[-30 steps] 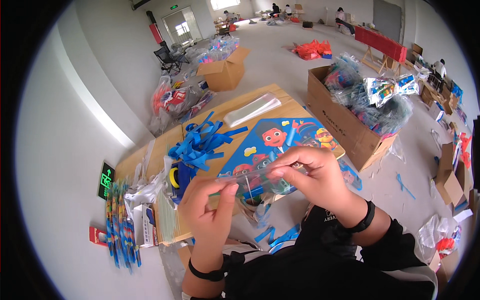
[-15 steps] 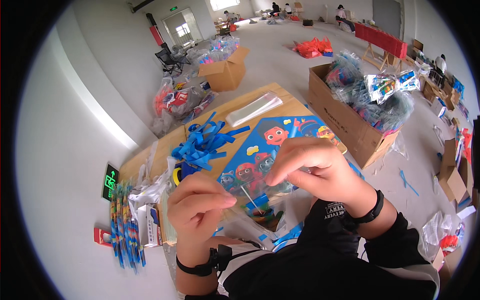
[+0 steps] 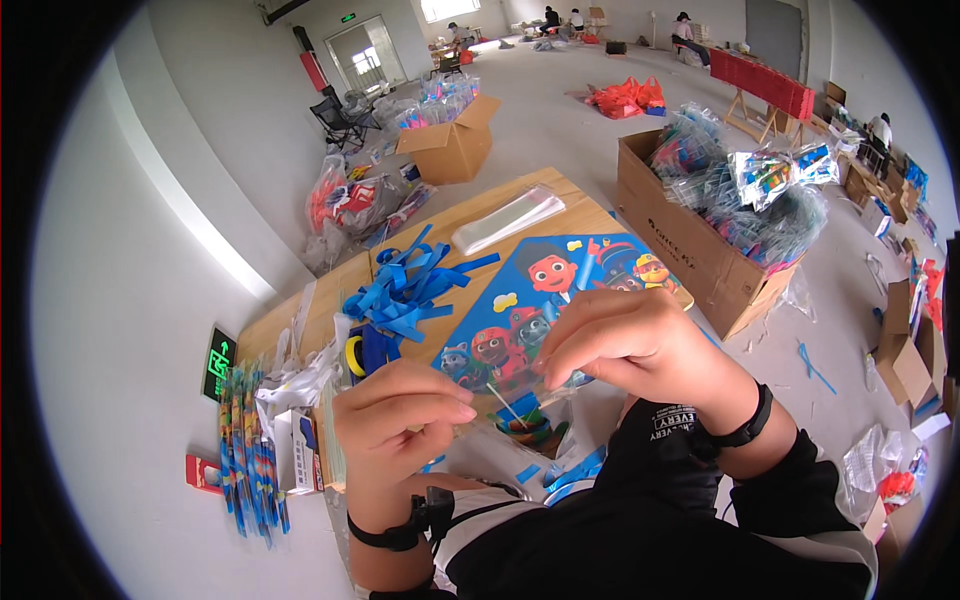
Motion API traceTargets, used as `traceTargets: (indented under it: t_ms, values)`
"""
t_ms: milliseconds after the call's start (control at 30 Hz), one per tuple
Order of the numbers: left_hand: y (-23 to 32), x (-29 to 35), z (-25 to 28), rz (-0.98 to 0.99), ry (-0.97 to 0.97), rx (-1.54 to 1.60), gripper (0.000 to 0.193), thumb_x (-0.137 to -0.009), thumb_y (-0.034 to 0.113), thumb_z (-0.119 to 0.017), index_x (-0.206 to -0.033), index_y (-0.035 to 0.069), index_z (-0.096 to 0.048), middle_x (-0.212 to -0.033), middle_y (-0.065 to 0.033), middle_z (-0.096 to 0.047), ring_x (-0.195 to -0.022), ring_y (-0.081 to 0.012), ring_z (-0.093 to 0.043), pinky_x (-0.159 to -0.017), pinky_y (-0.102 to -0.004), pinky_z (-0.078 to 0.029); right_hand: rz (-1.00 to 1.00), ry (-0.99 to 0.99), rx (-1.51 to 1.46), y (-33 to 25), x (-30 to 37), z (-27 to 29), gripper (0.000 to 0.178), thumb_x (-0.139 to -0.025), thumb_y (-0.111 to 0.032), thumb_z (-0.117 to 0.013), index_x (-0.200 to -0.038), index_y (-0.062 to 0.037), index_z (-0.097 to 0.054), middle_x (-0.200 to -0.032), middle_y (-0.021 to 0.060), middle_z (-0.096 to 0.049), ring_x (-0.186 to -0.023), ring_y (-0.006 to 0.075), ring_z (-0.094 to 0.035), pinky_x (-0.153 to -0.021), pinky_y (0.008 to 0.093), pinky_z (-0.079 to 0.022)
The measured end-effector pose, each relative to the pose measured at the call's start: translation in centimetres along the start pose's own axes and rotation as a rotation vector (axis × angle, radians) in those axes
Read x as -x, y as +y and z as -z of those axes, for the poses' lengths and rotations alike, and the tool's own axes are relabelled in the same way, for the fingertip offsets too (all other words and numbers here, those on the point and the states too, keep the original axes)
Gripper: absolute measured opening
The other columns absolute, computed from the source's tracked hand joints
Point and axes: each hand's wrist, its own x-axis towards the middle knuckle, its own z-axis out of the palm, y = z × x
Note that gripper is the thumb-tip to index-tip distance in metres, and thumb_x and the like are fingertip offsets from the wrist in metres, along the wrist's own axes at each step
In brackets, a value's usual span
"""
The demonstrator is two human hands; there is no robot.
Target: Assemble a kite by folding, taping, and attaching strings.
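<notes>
My left hand [image 3: 395,420] and my right hand [image 3: 635,340] are raised over the near edge of the table, facing each other. Thumb and fingers of each pinch together on what looks like a thin clear plastic bag [image 3: 545,400], barely visible between them. A thin white stick [image 3: 505,402] and a small multicoloured item [image 3: 530,428] show below the fingertips; whether they lie inside the plastic I cannot tell. Under and beyond my hands a blue kite sheet [image 3: 505,300] printed with cartoon figures lies flat, partly covered by my right hand.
Blue strips [image 3: 405,285] lie heaped on the wooden table [image 3: 340,285], with clear sleeves [image 3: 510,218] behind and a yellow-and-blue tape roll [image 3: 356,355] at left. Cartons [image 3: 690,250] of bagged goods stand beyond. Packed bundles [image 3: 250,450] hang at the left. People sit far off.
My right hand has dipped slightly, and my left hand has shifted a little downward. Both keep their pinch, and the clear plastic between them shows less distinctly.
</notes>
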Motion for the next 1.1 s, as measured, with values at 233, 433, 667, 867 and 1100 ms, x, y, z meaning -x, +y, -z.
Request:
traceTargets:
  t_ms: [233, 433, 667, 867, 1100]
  values:
    - [0.0, 0.6, 0.1, 0.023, -0.021, -0.028, 0.03, -0.067, -0.013, -0.066, -0.09, 0.004, -0.076, -0.086, -0.009, -0.072, -0.073, -0.0196, -0.07, -0.062, -0.026, -0.054, 0.03, -0.013, 0.057, 0.2, 0.1, -0.4, 0.019, -0.079, 0.005, -0.073, -0.094, -0.0064, -0.072, -0.09, 0.0066, -0.072, -0.091, 0.0262, -0.071, -0.076, 0.0373, -0.057]
    - [0.0, 0.4, -0.2, 0.031, -0.009, -0.053, 0.024, -0.068, -0.007, -0.082, -0.089, 0.003, -0.075, -0.086, -0.0093, -0.072, -0.073, -0.02, -0.07, -0.063, -0.0258, -0.054, -0.029, 0.052, 0.058, 0.6, 0.2, -1.0, 0.015, -0.079, -0.002, -0.079, -0.091, -0.0065, -0.072, -0.089, 0.0064, -0.072, -0.087, 0.0238, -0.072, -0.072, 0.0341, -0.057]
    - [-1.3, 2.2, -1.1, 0.208, 0.144, 0.068, 0.032, -0.072, -0.004, -0.086, -0.095, 0.003, -0.065, -0.084, -0.0097, -0.072, -0.075, -0.0191, -0.071, -0.065, -0.0268, -0.054, -0.276, 0.091, -0.021, 0.5, 0.8, -1.8, 0.035, -0.081, 0.007, -0.08, -0.109, -0.0022, -0.063, -0.095, 0.008, -0.074, -0.093, 0.0175, -0.073, -0.083, 0.031, -0.058]
    - [-1.1, 2.6, -1.8, 0.283, 0.183, 0.022, 0.044, -0.075, -0.006, -0.083, -0.111, 0.003, -0.059, -0.085, -0.008, -0.071, -0.08, -0.0201, -0.07, -0.08, -0.0321, -0.054, -0.297, 0.149, -0.087, 0.8, 0.8, -2.4, 0.037, -0.081, 0.008, -0.079, -0.114, -0.0022, -0.064, -0.094, 0.0087, -0.074, -0.089, 0.0159, -0.072, -0.084, 0.0304, -0.057]
    - [-0.6, 1.4, -3.6, 0.284, 0.019, -0.03, 0.028, -0.073, 0.003, -0.085, -0.099, 0.003, -0.072, -0.086, -0.0071, -0.069, -0.079, -0.021, -0.066, -0.074, -0.0317, -0.051, -0.433, 0.06, -0.071, 2.7, 1.8, -3.6, 0.006, -0.084, -0.002, -0.079, -0.089, -0.0032, -0.074, -0.087, 0.0049, -0.074, -0.08, 0.0136, -0.07, -0.072, 0.0286, -0.053]
